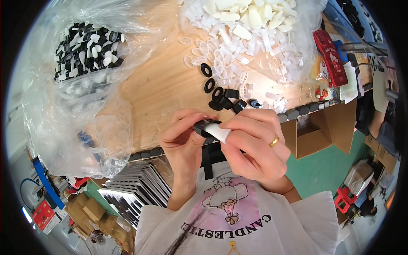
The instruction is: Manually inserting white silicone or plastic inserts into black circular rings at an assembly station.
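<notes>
My left hand (179,135) pinches a small round black plastic part (200,127) between thumb and fingers, near the table's front edge. A curved white strip (218,132) is gripped in my right hand (257,144), which wears a gold ring. The strip's far end meets the opening of the black part; how deep it sits inside I cannot tell. Just beyond my hands lie several black rings and short black cylinders (217,93), one with a shiny blue-grey face (256,103).
Clear oval plastic pieces (219,66) and heaps of white pieces (263,17) lie at the back. A plastic bag of black and white parts (87,53) is at left. At right are a red phone case (330,57) and, below table level, an open cardboard box (316,138).
</notes>
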Motion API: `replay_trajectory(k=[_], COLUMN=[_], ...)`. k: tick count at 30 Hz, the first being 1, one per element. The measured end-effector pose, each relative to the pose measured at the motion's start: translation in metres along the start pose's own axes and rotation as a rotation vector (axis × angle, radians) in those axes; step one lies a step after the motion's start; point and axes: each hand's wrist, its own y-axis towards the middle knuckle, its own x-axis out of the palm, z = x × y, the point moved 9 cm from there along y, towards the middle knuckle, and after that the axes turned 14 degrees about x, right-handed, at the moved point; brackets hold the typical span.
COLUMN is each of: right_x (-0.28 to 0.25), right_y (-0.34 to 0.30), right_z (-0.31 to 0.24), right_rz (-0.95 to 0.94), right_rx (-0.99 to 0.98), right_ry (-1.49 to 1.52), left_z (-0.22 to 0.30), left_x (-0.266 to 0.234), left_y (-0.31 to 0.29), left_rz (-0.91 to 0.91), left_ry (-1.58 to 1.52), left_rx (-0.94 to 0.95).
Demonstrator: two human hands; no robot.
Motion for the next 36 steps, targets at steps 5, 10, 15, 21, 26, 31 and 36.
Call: replay_trajectory(k=[5,10,15,21,26,31,36], right_x=[0.001,-0.002,-0.001,-0.003,0.009,0.011,-0.001], right_y=[0.0,0.003,0.004,0.004,0.007,-0.012,-0.012], right_z=[0.006,0.019,0.02,0.015,0.03,0.051,0.049], right_rz=[-0.026,-0.073,-0.079,-0.003,-0.159,-0.22,-0.148], right_rx=[0.03,0.093,0.124,0.089,0.312,0.509,0.48], right_ry=[0.07,0.21,0.244,0.075,0.248,0.402,0.385], left_z=[-0.003,-0.002,-0.001,-0.003,-0.003,-0.008,-0.005], left_x=[-0.002,0.0,0.003,-0.001,-0.017,-0.007,-0.014], left_y=[-0.001,-0.002,-0.001,-0.005,-0.012,-0.002,-0.005], left_rz=[0.005,-0.044,-0.022,0.041,0.131,0.014,-0.032], left_ry=[0.004,0.024,0.053,0.029,0.067,0.005,0.216], left_rx=[-0.011,0.01,-0.005,-0.036,-0.054,-0.048,-0.028])
